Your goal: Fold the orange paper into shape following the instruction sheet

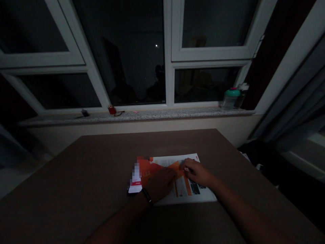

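Clock directions taken from the middle of the worktop point(106, 169), 12 o'clock toward the window.

At 11 o'clock, on the speckled stone window sill point(63, 118): a small dark object point(85, 113), then a small red cup point(111, 109) with a thin dark item point(118, 113) just beside it, and a small pink scrap point(135, 111). Further along, toward 1 o'clock, a plastic bottle with a green lid point(231, 99) stands against the window frame.

Printed leaflet point(177, 179) lies flat at 5 o'clock on the worktop, white with orange panels; an orange flap seems folded over its middle. Its left end is pixelated, detail unreadable.

Left hand point(159, 184), black band on the wrist point(147, 196), rests palm down on the leaflet's orange part, fingers together and extended, gripping nothing visible.

Right hand point(196, 172) lies on the leaflet's upper right, fingers curled and touching the paper near the fold. Whether it pinches the paper, I cannot tell.

Dark curtain point(291, 105) hangs at 2 o'clock.
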Motion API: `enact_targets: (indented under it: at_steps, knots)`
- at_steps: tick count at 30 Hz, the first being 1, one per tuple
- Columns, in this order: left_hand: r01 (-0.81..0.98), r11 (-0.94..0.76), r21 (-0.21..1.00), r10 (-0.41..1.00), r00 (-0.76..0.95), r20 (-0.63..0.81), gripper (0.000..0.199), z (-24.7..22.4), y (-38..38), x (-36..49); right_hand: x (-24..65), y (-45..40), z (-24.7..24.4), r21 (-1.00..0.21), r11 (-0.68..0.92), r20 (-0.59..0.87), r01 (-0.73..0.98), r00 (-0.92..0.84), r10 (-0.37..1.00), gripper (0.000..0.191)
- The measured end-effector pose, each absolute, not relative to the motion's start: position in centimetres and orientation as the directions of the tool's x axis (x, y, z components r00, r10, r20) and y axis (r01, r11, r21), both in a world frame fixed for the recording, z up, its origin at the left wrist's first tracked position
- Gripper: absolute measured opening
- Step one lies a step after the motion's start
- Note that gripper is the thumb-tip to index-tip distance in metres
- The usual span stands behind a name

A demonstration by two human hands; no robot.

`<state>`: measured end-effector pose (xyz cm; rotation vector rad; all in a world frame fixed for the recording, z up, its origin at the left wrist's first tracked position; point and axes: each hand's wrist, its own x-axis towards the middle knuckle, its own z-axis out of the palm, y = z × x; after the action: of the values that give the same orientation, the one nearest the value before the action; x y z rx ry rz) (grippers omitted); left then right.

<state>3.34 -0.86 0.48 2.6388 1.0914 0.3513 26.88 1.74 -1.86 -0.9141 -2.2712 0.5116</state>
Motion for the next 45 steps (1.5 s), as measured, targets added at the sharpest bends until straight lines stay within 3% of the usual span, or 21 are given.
enact_targets:
  at_steps: [7,13,18,26,31,37,45]
  knots:
    - [0.696,-0.603,0.389,0.778,0.622,0.092,0.031,0.2,-0.6,3.4,26.8,1.7,-1.7,-0.520,0.674,0.391,0.525,-0.555,0.734,0.005]
    - [0.707,-0.591,0.389,0.792,0.599,0.114,0.026,0.1,-0.7,3.5,26.5,1.6,-1.6,-0.567,0.597,0.356,0.567,-0.485,0.799,0.008]
    - [0.692,-0.556,0.460,0.813,0.567,0.130,0.021,0.0,-0.3,3.4,26.4,1.6,-1.9,-0.604,0.556,0.353,0.571,-0.434,0.829,0.003]
    - [0.687,-0.492,0.535,0.856,0.492,0.156,0.023,-0.3,0.2,3.2,26.5,1.9,-2.4,-0.657,0.474,0.329,0.587,-0.342,0.880,0.012]
    - [0.697,-0.504,0.510,0.851,0.502,0.155,0.023,-0.1,0.1,3.3,26.4,1.7,-2.1,-0.656,0.481,0.345,0.581,-0.336,0.876,0.009]
    - [0.613,-0.646,0.455,0.747,0.631,0.210,0.022,-0.3,-0.5,3.5,26.2,1.7,-2.2,-0.612,0.606,0.449,0.508,-0.407,0.795,0.007]
    - [0.618,-0.714,0.330,0.696,0.681,0.229,0.035,-1.3,-0.5,3.2,25.9,1.6,-2.0,-0.559,0.606,0.490,0.567,-0.363,0.792,0.011]
